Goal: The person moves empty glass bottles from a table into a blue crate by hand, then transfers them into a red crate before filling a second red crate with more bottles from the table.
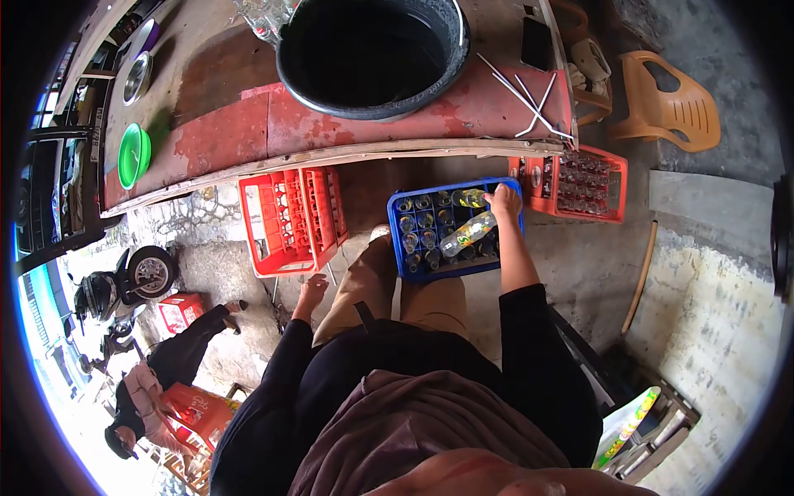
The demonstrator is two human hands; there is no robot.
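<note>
Below the table edge, a blue crate (405,269) holds several glass bottles standing in its compartments. My right hand (504,201) is over the crate's right side, its fingers closed round the necks of two glass bottles. One labelled bottle (470,235) slants down to the left across the crate, and the other bottle (472,197) lies nearly level near the far rim. My left hand (312,289) hangs in front of my body, just below a red crate (285,266); its fingers are curled, and whether they hold anything is too small to tell.
A large black basin (372,109) of dark liquid stands on the worn table (223,132), with white straws (529,103) and a green bowl (135,155). Another red crate (579,213) is right. A person (149,384) is at the lower left, near a motorbike (107,293).
</note>
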